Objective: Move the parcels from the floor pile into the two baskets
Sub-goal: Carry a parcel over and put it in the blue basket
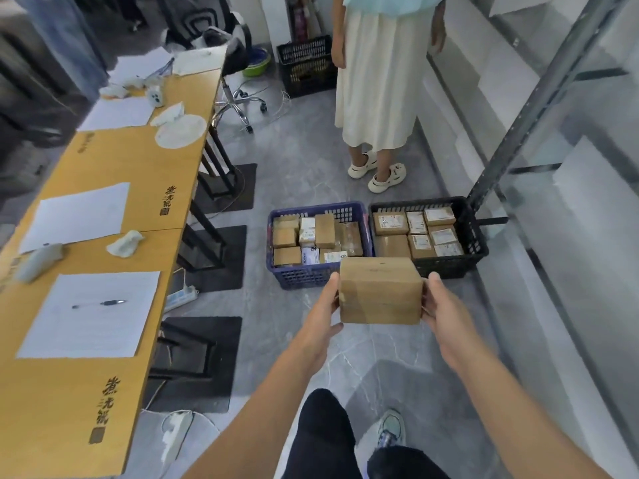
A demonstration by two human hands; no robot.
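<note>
My left hand (323,316) and right hand (446,312) each close a grip on one short end of a brown cardboard parcel (380,292), fingers wrapped round its edges. I hold the parcel level in the air, its long axis running left to right and a broad plain face towards me. It hangs over the near rims of a blue basket (304,275) and a black basket (449,267), which sit side by side on the grey marbled floor (304,167), both filled with parcels. A long wooden tabletop (138,160) on my left carries paper sheets and a pen (100,303). Beyond the baskets stands a person in a pale skirt (377,81). A metal rack post (518,115) rises on my right.
</note>
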